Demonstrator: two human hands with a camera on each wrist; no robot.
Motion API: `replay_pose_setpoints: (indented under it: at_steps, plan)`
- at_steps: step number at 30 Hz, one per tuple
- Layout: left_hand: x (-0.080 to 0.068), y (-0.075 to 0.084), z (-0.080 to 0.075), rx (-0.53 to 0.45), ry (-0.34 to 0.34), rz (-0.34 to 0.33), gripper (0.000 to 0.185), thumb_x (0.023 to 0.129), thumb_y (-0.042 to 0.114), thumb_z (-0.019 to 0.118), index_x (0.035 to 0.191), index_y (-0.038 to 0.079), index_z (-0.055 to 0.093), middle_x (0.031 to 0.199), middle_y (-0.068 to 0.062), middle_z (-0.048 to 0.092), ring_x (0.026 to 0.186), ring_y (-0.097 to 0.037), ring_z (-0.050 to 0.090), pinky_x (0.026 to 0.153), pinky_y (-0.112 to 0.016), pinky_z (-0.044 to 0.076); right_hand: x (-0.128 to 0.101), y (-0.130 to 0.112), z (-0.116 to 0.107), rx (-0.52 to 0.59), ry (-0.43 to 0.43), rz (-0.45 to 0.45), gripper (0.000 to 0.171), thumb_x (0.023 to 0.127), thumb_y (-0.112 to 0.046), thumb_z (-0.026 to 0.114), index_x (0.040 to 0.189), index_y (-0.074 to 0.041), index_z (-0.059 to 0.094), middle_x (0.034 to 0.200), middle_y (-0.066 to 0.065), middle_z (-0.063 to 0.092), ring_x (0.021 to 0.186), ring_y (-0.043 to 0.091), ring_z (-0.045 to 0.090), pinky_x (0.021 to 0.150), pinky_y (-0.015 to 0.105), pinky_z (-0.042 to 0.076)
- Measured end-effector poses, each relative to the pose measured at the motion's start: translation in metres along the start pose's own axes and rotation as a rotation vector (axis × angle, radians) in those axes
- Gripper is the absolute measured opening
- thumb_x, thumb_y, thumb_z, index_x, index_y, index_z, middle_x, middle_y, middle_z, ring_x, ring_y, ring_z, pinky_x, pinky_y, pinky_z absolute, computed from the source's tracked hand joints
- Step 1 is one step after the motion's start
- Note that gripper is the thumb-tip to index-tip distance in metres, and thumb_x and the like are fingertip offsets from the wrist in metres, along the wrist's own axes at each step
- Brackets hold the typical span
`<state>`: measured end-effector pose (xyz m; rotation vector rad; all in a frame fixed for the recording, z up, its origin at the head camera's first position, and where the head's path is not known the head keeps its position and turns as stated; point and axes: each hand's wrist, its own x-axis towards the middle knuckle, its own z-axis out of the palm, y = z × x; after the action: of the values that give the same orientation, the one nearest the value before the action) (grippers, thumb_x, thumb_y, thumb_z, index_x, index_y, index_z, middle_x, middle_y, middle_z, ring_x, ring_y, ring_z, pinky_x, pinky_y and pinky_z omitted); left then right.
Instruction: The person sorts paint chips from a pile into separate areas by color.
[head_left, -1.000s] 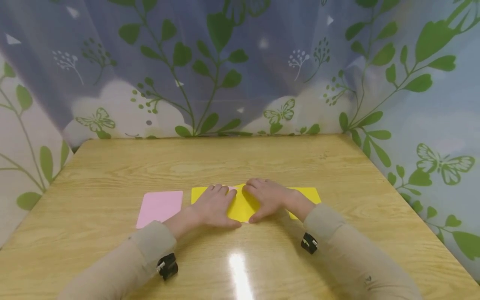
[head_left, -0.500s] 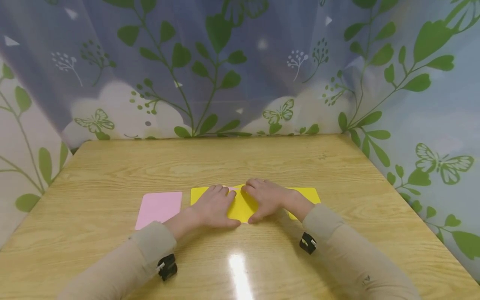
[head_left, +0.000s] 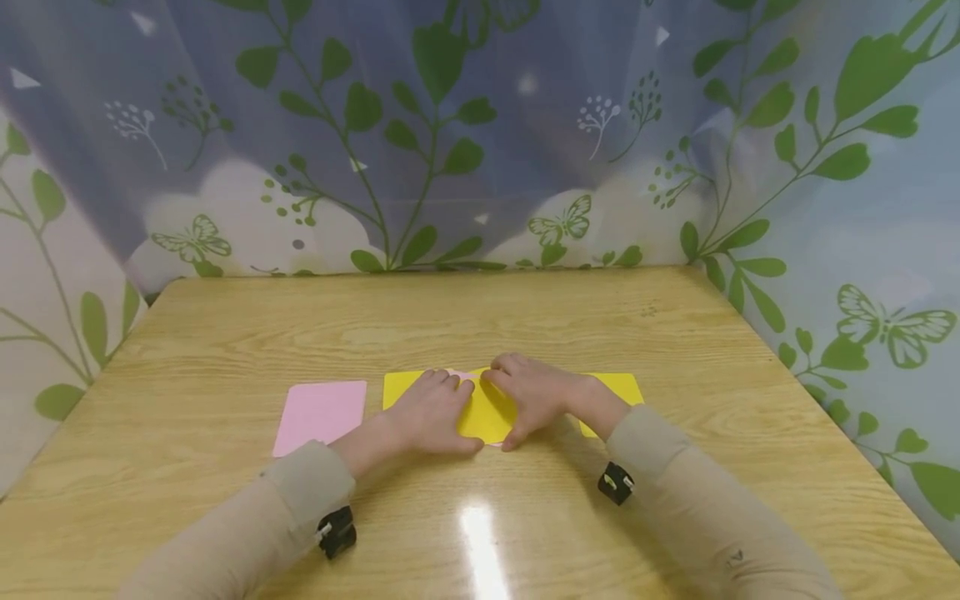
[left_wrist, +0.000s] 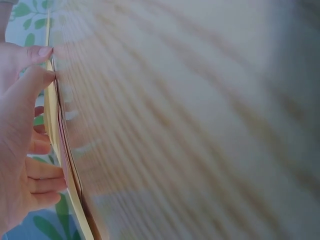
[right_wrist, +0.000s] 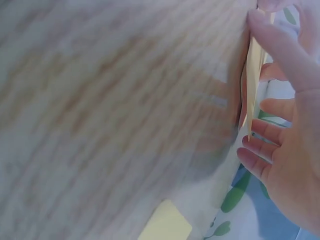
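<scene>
A folded yellow paper (head_left: 491,417) lies flat on the wooden table (head_left: 480,325), near the front middle. My left hand (head_left: 433,410) rests palm down on its left half, fingers pointing away from me. My right hand (head_left: 534,392) presses on the right half, thumb spread toward the near edge. The fingertips of both hands almost meet at the paper's far edge, where a bit of pink shows. The left wrist view has my left hand (left_wrist: 20,150) on the paper's thin edge (left_wrist: 62,155). My right hand (right_wrist: 290,150) lies on the same edge (right_wrist: 252,65) in the right wrist view.
A pink sheet (head_left: 320,414) lies left of the yellow paper, beside my left forearm. More yellow paper (head_left: 622,385) shows behind my right wrist, also seen as a yellow sheet (right_wrist: 165,225). Leaf-printed curtains (head_left: 450,133) close in the table at the back and sides.
</scene>
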<state>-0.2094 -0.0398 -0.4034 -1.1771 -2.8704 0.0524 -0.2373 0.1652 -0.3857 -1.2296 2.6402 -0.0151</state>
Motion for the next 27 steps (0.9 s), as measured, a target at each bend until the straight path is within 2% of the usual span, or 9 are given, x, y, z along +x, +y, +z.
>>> replay_pose_setpoints:
  at_steps: [8,14,19,23,27]
  plan:
    - [0.0023,-0.0019,0.0025,0.016,0.031,0.018,0.063,0.074,0.061,0.054,0.098,0.003,0.056,0.083,-0.008,0.057,0.077,-0.022,0.05,0.076,-0.037,0.041,-0.0017,-0.0018,-0.0051,-0.001,-0.008,-0.009,0.095,0.066,-0.056,0.074,0.136,-0.002,0.037,0.135,0.013,0.035,0.123,0.027,0.034,0.104,0.038,0.03]
    - [0.0016,-0.0009,-0.0001,0.01,0.031,0.026,0.058,0.073,0.061,0.054,0.09,0.005,0.054,0.075,-0.005,0.053,0.072,-0.021,0.048,0.073,-0.036,0.04,-0.0018,-0.0018,-0.0047,0.003,0.015,-0.039,0.092,0.068,-0.051,0.075,0.136,0.0,0.037,0.131,0.014,0.039,0.12,0.028,0.037,0.102,0.038,0.032]
    - [0.0024,-0.0004,-0.002,0.025,0.023,0.034,0.053,0.074,0.06,0.053,0.085,0.008,0.053,0.068,-0.002,0.049,0.065,-0.018,0.047,0.068,-0.034,0.041,-0.0025,-0.0024,-0.0047,-0.006,0.011,-0.038,0.092,0.069,-0.053,0.074,0.135,0.0,0.038,0.13,0.014,0.04,0.119,0.027,0.038,0.101,0.039,0.033]
    - [0.0034,-0.0012,-0.0024,0.03,0.018,0.046,0.053,0.075,0.061,0.052,0.084,0.008,0.053,0.066,0.0,0.048,0.063,-0.016,0.048,0.065,-0.033,0.042,-0.0025,-0.0025,-0.0041,-0.008,0.005,-0.037,0.092,0.068,-0.053,0.074,0.135,-0.001,0.039,0.129,0.013,0.041,0.118,0.028,0.039,0.1,0.04,0.033]
    - [0.0036,-0.0022,-0.0037,0.024,0.02,0.051,0.057,0.075,0.062,0.051,0.089,0.007,0.056,0.068,-0.001,0.051,0.064,-0.017,0.05,0.068,-0.034,0.043,-0.0016,-0.0017,-0.0036,-0.016,0.003,-0.036,0.091,0.069,-0.054,0.072,0.136,-0.002,0.038,0.13,0.013,0.04,0.118,0.027,0.038,0.101,0.039,0.032]
